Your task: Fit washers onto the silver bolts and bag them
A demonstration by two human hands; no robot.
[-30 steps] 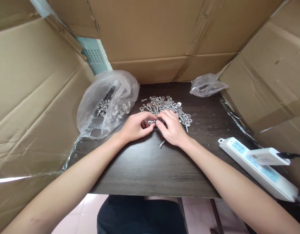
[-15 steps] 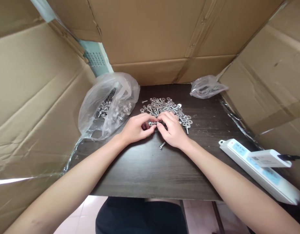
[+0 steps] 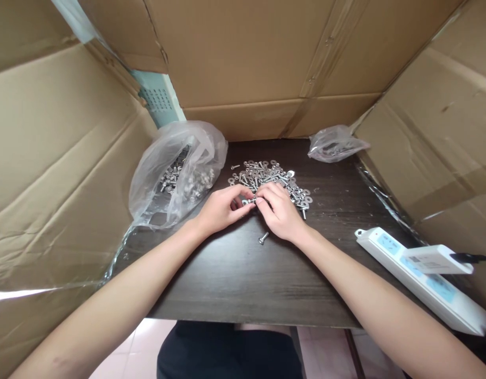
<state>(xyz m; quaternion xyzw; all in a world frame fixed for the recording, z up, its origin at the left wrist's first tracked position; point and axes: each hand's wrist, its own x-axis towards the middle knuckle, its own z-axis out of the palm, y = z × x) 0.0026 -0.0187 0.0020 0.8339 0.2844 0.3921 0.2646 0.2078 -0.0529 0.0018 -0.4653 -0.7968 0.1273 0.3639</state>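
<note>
Head camera — my left hand (image 3: 222,209) and right hand (image 3: 281,215) pinch a small metal piece (image 3: 251,200) in a narrow grip, by the bolt pile (image 3: 262,172) — print on the white adapter (image 3: 436,259) is unreadable.

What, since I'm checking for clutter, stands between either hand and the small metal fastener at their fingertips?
Nothing visible: the left hand and right hand meet at the small metal fastener. The loose bolt lies below them in view, not between.

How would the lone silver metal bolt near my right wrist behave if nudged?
That silver metal bolt would probably roll in a curve, given its broad head. It may slide readily, as the dark brown wood-grain tabletop looks smooth.
</note>
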